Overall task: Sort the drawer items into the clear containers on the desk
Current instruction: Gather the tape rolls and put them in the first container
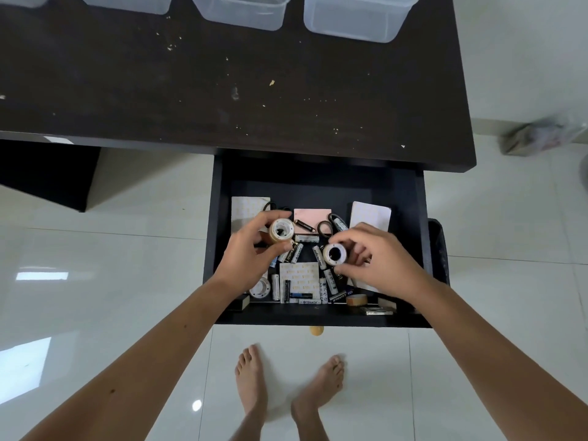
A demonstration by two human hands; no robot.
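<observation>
Clear containers (359, 17): 4 (one barely visible); tape rolls (281, 234): 4.

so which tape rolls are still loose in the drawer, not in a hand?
Two: the white-cored roll at the drawer's front left corner and the tan roll at the front right. The left hand and right hand each grip one of the others.

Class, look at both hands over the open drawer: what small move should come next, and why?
Probably lift both hands up and forward to the clear container on the desk. The left hand already holds one tape roll and the right hand another, while the containers look empty.
</observation>
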